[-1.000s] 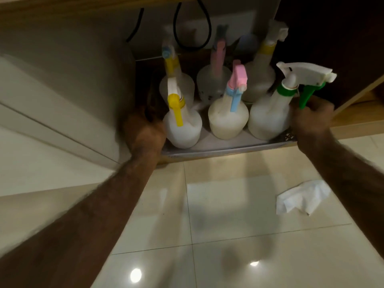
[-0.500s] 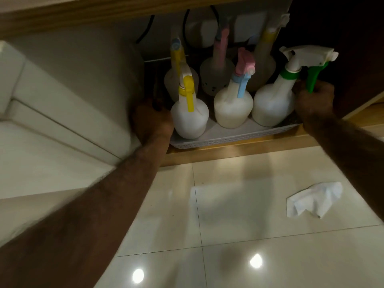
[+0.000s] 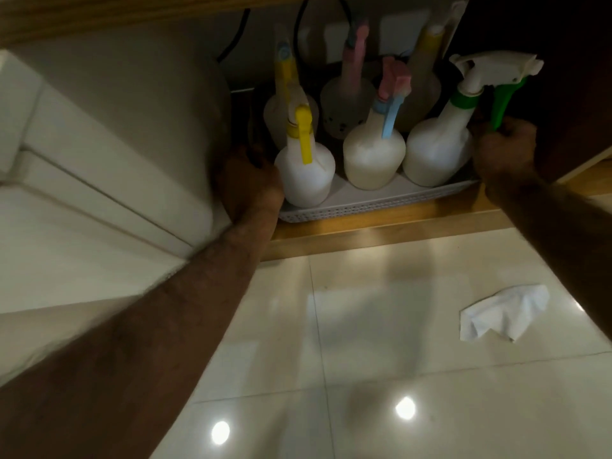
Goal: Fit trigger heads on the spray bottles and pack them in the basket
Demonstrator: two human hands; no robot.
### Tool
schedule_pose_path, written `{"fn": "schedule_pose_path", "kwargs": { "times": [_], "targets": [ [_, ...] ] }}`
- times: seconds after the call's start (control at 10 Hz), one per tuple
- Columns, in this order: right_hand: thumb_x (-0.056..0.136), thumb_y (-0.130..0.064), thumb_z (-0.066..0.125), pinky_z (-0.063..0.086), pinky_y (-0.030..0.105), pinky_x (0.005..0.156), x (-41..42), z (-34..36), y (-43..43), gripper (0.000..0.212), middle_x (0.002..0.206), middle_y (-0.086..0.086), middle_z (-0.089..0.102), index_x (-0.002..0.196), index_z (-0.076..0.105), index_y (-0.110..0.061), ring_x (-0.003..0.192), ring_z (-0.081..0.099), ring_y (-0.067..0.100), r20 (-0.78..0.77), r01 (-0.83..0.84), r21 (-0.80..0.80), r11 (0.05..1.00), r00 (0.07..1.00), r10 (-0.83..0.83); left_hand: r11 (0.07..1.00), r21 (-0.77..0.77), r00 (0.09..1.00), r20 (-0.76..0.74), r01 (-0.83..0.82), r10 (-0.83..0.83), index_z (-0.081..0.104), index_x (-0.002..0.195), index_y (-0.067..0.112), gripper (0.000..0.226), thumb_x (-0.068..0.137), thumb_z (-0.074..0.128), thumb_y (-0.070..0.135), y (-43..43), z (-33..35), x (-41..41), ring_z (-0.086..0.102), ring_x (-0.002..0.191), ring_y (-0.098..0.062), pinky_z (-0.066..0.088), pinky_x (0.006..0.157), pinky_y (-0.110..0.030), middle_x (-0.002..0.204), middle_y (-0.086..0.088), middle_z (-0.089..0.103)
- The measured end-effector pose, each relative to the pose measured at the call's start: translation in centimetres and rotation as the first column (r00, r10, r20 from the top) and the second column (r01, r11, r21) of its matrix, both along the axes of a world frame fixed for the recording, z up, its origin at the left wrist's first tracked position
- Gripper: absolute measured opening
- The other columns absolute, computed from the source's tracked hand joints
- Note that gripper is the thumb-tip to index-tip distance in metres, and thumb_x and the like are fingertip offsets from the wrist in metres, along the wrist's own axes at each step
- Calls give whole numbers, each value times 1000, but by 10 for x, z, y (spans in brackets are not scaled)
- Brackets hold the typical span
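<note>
A white perforated basket [image 3: 371, 204] sits inside a low wooden cabinet, holding several white spray bottles with trigger heads. In the front row stand a yellow-trigger bottle [image 3: 304, 173], a pink-and-blue-trigger bottle [image 3: 374, 157] and a green-trigger bottle [image 3: 437, 147]. More bottles stand dimly behind them. My left hand [image 3: 248, 187] grips the basket's left end. My right hand [image 3: 506, 144] grips its right end, just below the green trigger. Both hands' fingers are partly hidden by the basket and the dark.
A wooden ledge [image 3: 381, 226] runs under the basket, with glossy floor tiles in front. A crumpled white cloth [image 3: 503, 313] lies on the tiles at the right. A white cabinet door [image 3: 99, 180] stands close on the left. Black cables hang at the cabinet's back.
The basket with its bottles has gone deeper into the cabinet and sits on the wooden ledge, with both hands still at its ends. My view has shifted slightly.
</note>
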State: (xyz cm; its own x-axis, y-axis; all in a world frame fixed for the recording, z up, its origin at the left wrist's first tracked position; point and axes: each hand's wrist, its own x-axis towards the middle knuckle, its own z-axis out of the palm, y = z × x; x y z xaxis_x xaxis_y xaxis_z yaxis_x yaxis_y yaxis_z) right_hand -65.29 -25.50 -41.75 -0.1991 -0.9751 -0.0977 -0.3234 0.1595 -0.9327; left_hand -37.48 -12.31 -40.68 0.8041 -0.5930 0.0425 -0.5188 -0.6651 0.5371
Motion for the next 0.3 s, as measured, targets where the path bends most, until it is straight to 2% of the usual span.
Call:
{"fn": "schedule_pose_path", "kwargs": {
  "times": [0.1, 0.2, 0.3],
  "targets": [
    [105, -21, 50, 48, 22, 92, 1, -4, 17, 35, 120, 6, 67, 132, 63, -3, 114, 62, 16, -2, 55, -29, 998, 998, -56, 995, -100, 999, -50, 11, -16, 63, 131, 4, 39, 106, 42, 25, 13, -1, -10, 59, 126, -34, 40, 91, -31, 136, -18, 64],
    [106, -36, 42, 48, 28, 108, -4, -8, 71, 46, 135, 9, 64, 140, 58, -9, 128, 60, 22, -256, 20, -208, 978, 964, -74, 958, -281, 985, -135, 66, -107, 55, 143, 10, 43, 104, 46, 26, 62, 3, -42, 61, 126, -33, 45, 96, -30, 139, -14, 64],
    [107, -34, 39, 39, 19, 113, 6, -16, 119, 50, 143, 16, 56, 145, 47, -3, 134, 53, 27, -362, -53, -287, 956, 930, -57, 944, -298, 965, -175, 139, -197, 52, 146, 12, 46, 103, 46, 29, 104, 1, -54, 62, 126, -31, 49, 102, -32, 139, -11, 65]
  ]
}}
